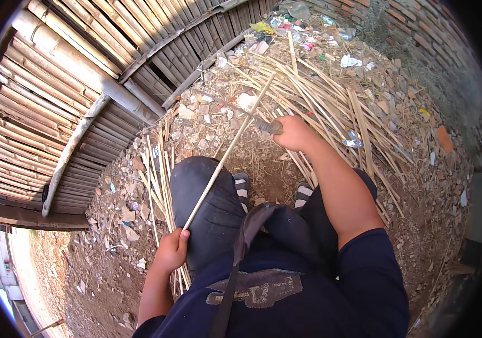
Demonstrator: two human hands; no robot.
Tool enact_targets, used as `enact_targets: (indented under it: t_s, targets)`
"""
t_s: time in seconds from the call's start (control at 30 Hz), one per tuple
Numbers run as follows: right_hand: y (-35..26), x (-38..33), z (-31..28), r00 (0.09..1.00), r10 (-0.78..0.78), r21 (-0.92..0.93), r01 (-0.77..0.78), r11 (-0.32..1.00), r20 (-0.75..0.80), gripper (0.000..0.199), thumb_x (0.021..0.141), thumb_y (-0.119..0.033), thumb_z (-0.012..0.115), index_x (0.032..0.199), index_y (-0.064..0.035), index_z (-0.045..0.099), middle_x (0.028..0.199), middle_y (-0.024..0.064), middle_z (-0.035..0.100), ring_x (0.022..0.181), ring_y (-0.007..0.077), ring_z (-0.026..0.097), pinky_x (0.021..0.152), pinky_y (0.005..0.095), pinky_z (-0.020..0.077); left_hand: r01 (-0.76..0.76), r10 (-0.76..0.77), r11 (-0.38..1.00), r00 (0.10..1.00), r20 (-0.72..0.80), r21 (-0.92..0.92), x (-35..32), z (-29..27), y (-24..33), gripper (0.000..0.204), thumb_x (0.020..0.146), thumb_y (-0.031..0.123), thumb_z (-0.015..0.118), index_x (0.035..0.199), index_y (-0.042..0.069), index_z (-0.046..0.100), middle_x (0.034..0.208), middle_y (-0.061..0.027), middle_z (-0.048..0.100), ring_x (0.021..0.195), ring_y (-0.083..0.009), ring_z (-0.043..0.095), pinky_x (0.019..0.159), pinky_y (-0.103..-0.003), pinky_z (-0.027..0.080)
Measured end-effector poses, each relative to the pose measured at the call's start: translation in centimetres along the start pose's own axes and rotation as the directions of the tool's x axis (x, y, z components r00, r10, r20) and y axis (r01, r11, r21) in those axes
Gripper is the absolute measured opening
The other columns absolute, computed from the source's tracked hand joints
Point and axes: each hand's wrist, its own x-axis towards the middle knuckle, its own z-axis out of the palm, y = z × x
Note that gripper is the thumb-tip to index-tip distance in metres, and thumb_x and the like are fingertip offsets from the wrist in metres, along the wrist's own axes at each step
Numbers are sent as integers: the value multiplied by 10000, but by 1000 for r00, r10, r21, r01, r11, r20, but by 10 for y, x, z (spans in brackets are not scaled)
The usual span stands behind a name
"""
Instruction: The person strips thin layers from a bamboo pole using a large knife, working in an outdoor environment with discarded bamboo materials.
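My left hand (171,251) is closed round the lower end of a long, thin bamboo strip (217,169), beside my left knee. The strip slants up and away to the right, past the knee. In my right hand (295,134) is a knife (265,126) with a wrapped grey handle, gripped in a fist. Its narrow, dull blade points to the far left and crosses the strip near the strip's upper part. Whether blade and strip touch, I cannot tell. My bent knees and sandalled feet are between the two arms.
A large pile of split bamboo strips (331,104) lies ahead and to the right. A smaller bundle (162,186) lies beside my left leg. A bamboo wall (77,124) stands at the left, a brick wall (421,28) at the far right. Rubble and litter cover the ground.
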Motion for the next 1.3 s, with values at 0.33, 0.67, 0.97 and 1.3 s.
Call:
enact_targets:
  t_s: [0.33,0.67,0.97,1.3]
  targets:
    - [-74,-35,-15,971,-214,-296,237,925,110,327,789,-208,703,1068,-38,715,954,197,738,891,406,703,824,479,567,-9,9,998,1000,9,-60,-5,-4,-12,481,1091,380,466,865,-29,581,682,-197,597,643,-330,598,650,-450,479]
    - [-24,-10,-13,993,-3,-7,2,1000,-121,368,800,-245,740,1131,-85,732,1001,215,726,979,384,696,848,474,552,61,-32,968,992,122,-243,0,-9,-20,539,1093,447,450,871,-20,604,712,-106,599,697,-213,568,687,-386,481]
    - [-32,-33,-23,977,-204,-196,188,962,-64,284,760,-225,743,1030,-142,731,837,159,721,829,387,703,730,503,556,-77,109,986,969,-221,150,-16,10,12,383,1047,334,549,841,12,549,682,-249,598,664,-482,604,588,-521,451]
    - [-28,-16,-11,995,-101,-105,101,989,6,357,803,-287,766,1129,-148,724,983,174,738,949,365,711,832,474,568,-126,108,985,983,-151,-116,-6,9,-4,403,1075,317,517,819,6,521,636,-205,547,578,-374,552,567,-454,437]
